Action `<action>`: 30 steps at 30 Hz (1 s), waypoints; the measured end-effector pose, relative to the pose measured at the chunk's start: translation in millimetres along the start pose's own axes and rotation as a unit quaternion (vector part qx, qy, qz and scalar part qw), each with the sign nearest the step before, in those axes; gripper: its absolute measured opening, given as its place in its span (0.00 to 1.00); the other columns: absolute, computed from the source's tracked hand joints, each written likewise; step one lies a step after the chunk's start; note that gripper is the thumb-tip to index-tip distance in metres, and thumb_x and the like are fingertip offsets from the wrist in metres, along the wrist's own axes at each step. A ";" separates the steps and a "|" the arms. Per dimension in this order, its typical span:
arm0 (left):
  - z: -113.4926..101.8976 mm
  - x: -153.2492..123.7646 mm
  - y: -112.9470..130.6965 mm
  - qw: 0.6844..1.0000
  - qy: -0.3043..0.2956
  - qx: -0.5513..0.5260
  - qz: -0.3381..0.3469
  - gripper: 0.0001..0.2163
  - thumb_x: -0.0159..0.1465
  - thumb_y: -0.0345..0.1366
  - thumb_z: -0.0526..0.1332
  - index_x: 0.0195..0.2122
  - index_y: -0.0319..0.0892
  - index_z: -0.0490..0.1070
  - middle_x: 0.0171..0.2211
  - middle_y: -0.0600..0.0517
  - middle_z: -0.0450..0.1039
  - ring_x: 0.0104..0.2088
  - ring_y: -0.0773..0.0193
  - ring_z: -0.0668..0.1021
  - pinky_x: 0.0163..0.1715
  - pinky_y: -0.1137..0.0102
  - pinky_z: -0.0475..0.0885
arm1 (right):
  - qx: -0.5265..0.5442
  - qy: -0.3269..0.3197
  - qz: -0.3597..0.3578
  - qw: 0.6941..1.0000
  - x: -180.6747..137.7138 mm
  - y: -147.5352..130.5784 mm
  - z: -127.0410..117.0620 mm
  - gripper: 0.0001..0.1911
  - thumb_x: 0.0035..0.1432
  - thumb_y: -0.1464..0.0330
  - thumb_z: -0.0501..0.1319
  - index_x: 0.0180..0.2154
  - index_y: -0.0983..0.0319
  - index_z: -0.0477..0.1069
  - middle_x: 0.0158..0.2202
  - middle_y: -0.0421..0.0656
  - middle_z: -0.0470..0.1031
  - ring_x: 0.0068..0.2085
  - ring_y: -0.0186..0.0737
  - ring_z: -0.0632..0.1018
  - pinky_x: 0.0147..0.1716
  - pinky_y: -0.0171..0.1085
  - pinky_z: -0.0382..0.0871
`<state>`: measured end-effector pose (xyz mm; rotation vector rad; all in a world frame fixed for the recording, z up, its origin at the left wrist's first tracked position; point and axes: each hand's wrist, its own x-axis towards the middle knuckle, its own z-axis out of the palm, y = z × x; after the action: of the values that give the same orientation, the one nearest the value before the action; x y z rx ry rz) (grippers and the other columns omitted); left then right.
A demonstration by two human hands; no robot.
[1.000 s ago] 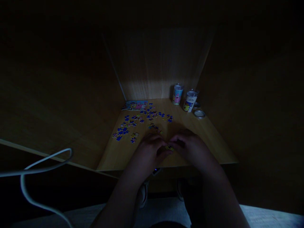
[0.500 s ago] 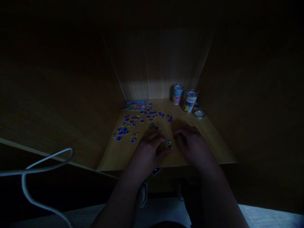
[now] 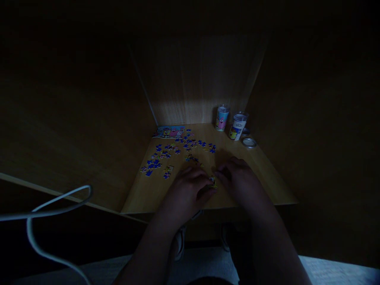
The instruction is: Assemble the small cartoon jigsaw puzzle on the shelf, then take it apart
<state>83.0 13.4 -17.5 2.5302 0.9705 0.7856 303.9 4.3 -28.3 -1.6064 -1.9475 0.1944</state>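
Note:
The scene is dim. My left hand and my right hand rest close together near the front of a wooden desk. Between their fingertips sits a small yellow puzzle piece. The left fingers are curled round it, pinching it against the desk. The right fingers are bent and touch it from the right. Several loose blue puzzle pieces lie scattered beyond my hands.
A colourful puzzle picture card lies at the back left. Two small cartoon-printed tins stand at the back right, with a round lid beside them. Wooden walls enclose the desk. A white cable loops at left.
My hands parted slightly half a second ago, showing the yellow piece, then closed in on it again. The left hand has shifted a little right over it.

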 end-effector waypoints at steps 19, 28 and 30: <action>-0.4 -1.2 4.4 0.999 -0.026 -0.006 0.021 0.05 0.73 0.36 0.69 0.48 0.47 0.82 0.51 0.53 0.83 0.53 0.57 0.80 0.58 0.57 0.74 | 0.147 -0.032 -0.019 0.988 -2.3 6.0 1.4 0.08 0.71 0.71 0.64 0.44 0.55 0.82 0.43 0.42 0.86 0.44 0.43 0.85 0.46 0.41 0.76; 0.3 -1.2 5.3 0.999 -0.029 -0.002 0.016 0.04 0.73 0.35 0.70 0.47 0.48 0.82 0.51 0.53 0.83 0.53 0.57 0.81 0.57 0.57 0.75 | 0.130 -0.022 -0.033 0.991 -2.1 2.3 0.1 0.09 0.70 0.74 0.65 0.43 0.56 0.82 0.42 0.42 0.86 0.43 0.43 0.84 0.46 0.41 0.74; 0.6 -1.5 6.0 1.000 -0.026 0.000 0.016 0.04 0.73 0.35 0.70 0.47 0.48 0.82 0.51 0.52 0.83 0.53 0.56 0.81 0.57 0.57 0.75 | 0.120 -0.020 -0.047 0.991 -1.2 1.6 0.3 0.09 0.69 0.75 0.66 0.43 0.56 0.82 0.42 0.42 0.86 0.44 0.44 0.84 0.47 0.41 0.74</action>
<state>85.5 8.0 -15.7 2.5587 0.9153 0.7239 305.2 3.7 -29.7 -1.3614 -1.9435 0.4096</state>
